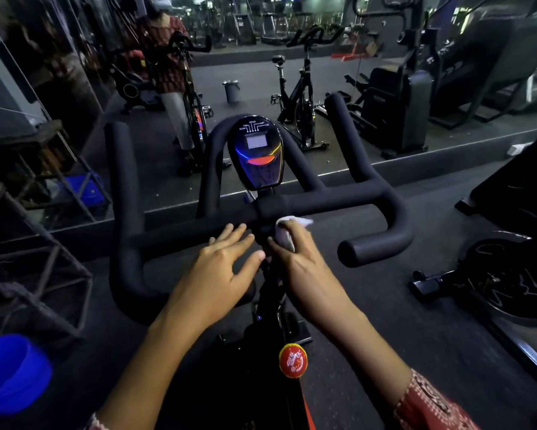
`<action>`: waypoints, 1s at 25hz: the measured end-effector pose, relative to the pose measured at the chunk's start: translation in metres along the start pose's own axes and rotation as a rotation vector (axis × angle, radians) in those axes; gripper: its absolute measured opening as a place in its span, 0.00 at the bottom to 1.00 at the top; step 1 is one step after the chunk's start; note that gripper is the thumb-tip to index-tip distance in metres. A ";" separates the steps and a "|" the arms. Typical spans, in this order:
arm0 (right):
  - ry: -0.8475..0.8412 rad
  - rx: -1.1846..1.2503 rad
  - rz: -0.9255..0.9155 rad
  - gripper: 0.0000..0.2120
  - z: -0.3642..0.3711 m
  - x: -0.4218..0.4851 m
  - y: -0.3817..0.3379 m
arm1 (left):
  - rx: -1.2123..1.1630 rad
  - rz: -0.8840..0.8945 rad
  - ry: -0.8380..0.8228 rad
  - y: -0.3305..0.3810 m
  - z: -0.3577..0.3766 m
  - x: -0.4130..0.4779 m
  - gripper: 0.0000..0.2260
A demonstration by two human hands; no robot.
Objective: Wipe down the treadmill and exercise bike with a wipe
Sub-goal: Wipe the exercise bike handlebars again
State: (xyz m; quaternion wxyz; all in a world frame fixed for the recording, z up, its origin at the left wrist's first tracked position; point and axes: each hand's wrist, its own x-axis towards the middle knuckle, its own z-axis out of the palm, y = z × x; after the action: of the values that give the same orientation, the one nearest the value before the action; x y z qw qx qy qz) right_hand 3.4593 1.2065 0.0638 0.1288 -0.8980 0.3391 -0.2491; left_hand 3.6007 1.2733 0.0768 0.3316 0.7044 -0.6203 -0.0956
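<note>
Right hand [295,262] grips a white wipe [287,232] against the exercise bike's handlebar [323,201]; left hand [220,268] hovers beside it, fingers relaxed.

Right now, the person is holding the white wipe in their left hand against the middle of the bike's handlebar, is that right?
Not quite: the head view shows the right hand holding the white wipe against the middle of the bike's handlebar; the left hand is open beside it.
</note>
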 end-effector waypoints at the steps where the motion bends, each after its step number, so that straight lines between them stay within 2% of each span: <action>1: 0.012 0.044 -0.015 0.17 0.007 -0.008 0.001 | 0.006 -0.003 0.005 0.000 0.000 -0.001 0.21; 3: -0.016 0.021 -0.035 0.19 0.006 -0.027 0.001 | 0.028 -0.014 0.003 -0.001 0.000 -0.003 0.20; 6: 0.109 0.069 0.009 0.28 0.001 -0.033 0.002 | 0.029 -0.038 -0.016 0.000 -0.001 -0.005 0.20; 7: 0.141 0.091 0.048 0.27 0.003 -0.024 0.004 | 0.037 -0.046 -0.013 0.001 -0.002 -0.006 0.20; 10: 0.083 0.066 0.176 0.14 0.020 -0.008 -0.003 | 0.064 -0.062 -0.010 0.002 -0.001 -0.006 0.19; 13: 0.104 0.018 0.029 0.19 0.023 -0.031 -0.008 | 0.057 -0.056 -0.011 0.000 -0.001 -0.006 0.20; 15: 0.129 -0.026 0.015 0.25 0.019 -0.042 -0.004 | 0.046 -0.046 -0.018 -0.001 0.000 -0.006 0.20; 16: 0.131 0.000 0.077 0.27 0.016 -0.037 -0.003 | 0.042 -0.040 -0.017 -0.002 0.000 -0.006 0.19; 19: 0.065 0.001 0.258 0.22 0.017 -0.008 -0.012 | 0.039 -0.008 -0.017 -0.003 0.000 -0.005 0.18; 21: 0.057 -0.083 0.186 0.21 0.035 -0.010 -0.020 | 0.054 0.025 -0.036 -0.003 -0.002 -0.005 0.20; 24: 0.065 -0.167 -0.049 0.13 0.038 -0.038 -0.022 | 0.124 0.061 -0.073 -0.009 -0.011 -0.015 0.21; 25: 0.103 -0.091 -0.046 0.17 0.030 -0.045 -0.026 | 0.147 0.078 -0.077 -0.014 -0.016 -0.020 0.24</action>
State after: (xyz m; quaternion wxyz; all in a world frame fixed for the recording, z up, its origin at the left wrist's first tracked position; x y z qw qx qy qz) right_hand 3.4602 1.2575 0.0327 0.0644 -0.8963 0.3358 -0.2823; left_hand 3.6163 1.2979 0.0755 0.2581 0.6978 -0.6651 -0.0637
